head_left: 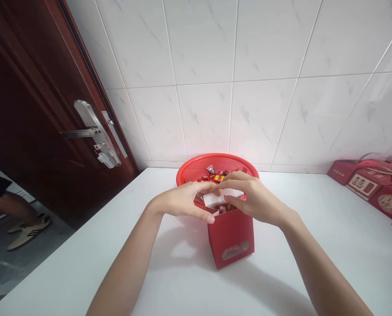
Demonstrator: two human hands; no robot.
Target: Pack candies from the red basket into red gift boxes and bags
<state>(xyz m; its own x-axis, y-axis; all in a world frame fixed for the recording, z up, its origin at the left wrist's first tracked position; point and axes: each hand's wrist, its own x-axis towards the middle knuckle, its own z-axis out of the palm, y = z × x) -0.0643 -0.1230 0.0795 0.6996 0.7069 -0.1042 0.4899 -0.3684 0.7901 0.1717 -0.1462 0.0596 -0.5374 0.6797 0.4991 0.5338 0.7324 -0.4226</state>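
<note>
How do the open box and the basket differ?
The box is tall and flat-sided; the basket is wide and round. The box has a small window low on its front, while the basket has mesh walls. The box stands nearer the person; the basket sits behind it. Both are red and hold wrapped pieces.

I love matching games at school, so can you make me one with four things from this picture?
Things:
1. Red windowed box
2. Red mesh basket
3. Keys
4. Wall tiles

Where or how:
A. Hanging by the door handle
B. White with grey streaks
C. Behind the box, with shiny wrapped sweets inside
D. Open at the top, with the left hand and right hand at its opening

Right pairs: 1-D, 2-C, 3-A, 4-B
</note>
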